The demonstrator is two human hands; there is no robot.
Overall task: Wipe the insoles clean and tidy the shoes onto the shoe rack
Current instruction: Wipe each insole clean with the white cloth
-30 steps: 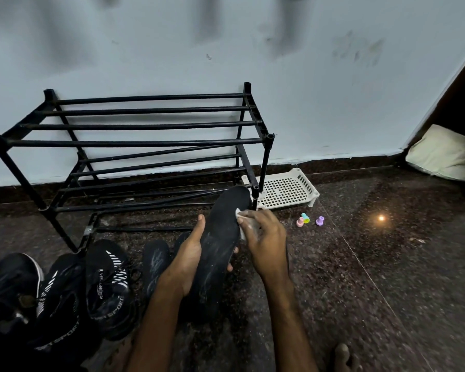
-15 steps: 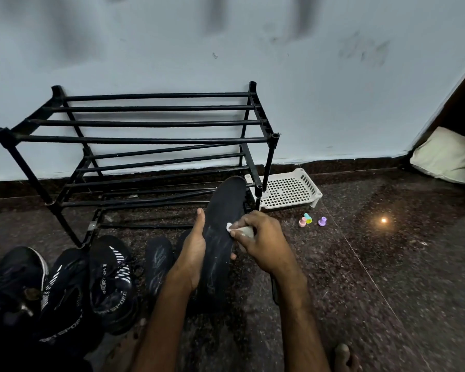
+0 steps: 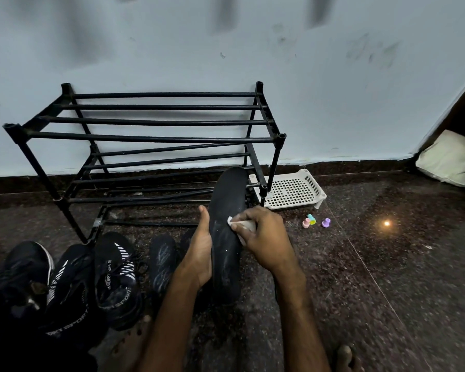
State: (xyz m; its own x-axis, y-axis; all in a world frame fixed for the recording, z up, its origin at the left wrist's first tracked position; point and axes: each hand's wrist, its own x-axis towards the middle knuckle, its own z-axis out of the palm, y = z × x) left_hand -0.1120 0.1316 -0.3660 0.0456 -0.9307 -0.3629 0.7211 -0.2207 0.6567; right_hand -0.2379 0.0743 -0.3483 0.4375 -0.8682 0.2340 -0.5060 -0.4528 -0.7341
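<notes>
My left hand (image 3: 199, 253) grips a long black insole (image 3: 227, 210) by its left edge and holds it upright, toe toward the wall. My right hand (image 3: 263, 237) pinches a small white wipe (image 3: 240, 224) and presses it against the middle of the insole's dusty face. A black shoe rack (image 3: 156, 138) with bare rails stands against the wall just behind. Black sport shoes (image 3: 116, 280) with white stripes lie on the floor at the left. A second dark insole (image 3: 162, 261) lies flat beside my left wrist.
A white perforated plastic tray (image 3: 290, 191) sits right of the rack. Three small pastel plastic pieces (image 3: 316, 222) lie on the dark stone floor near it. A pale cushion (image 3: 451, 159) rests in the far right corner. My toes (image 3: 345, 357) show at the bottom.
My right hand with the wipe has slid down the insole from near its toe end toward the middle. The left hand keeps the same hold.
</notes>
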